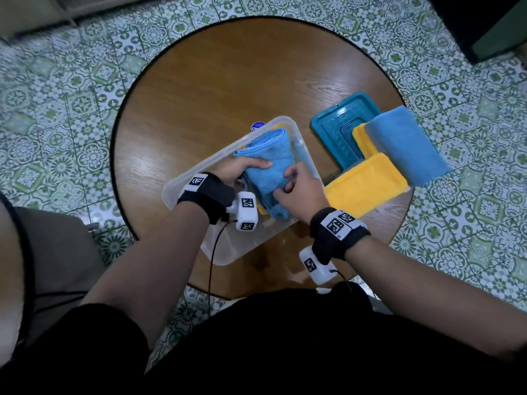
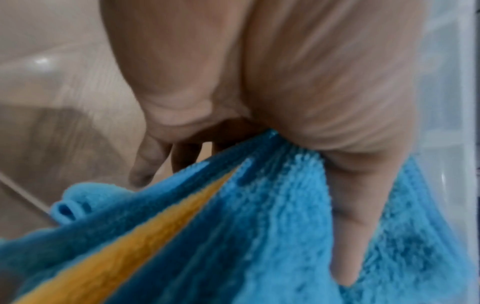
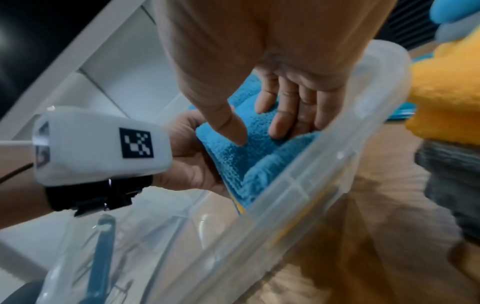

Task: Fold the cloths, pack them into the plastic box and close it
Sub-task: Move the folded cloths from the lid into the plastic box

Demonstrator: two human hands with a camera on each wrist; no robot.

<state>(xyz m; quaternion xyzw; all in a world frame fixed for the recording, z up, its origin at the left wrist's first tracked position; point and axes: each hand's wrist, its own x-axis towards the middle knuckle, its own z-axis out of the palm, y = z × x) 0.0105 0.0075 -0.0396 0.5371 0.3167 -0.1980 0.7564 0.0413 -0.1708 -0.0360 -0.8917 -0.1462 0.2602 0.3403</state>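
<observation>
A clear plastic box point(image 1: 216, 158) stands slantwise on the round wooden table. Over its right half both hands hold a folded blue cloth point(image 1: 268, 155). My left hand point(image 1: 248, 169) grips the cloth's near left side, thumb on top and fingers underneath. My right hand point(image 1: 296, 181) pinches its right edge between thumb and fingers. The left wrist view shows the thumb pressed into the blue cloth point(image 2: 272, 226) and a yellow cloth point(image 2: 155, 226) sandwiched below it. In the right wrist view the right hand point(image 3: 259, 123) presses the blue cloth point(image 3: 246, 156) against the box wall point(image 3: 311, 185).
The teal lid point(image 1: 333, 129) lies right of the box. A folded yellow cloth point(image 1: 362, 138) and a folded blue cloth point(image 1: 405, 146) rest on it. Another folded yellow cloth point(image 1: 368, 183) lies at the table's right edge. Green patterned floor tiles surround the table.
</observation>
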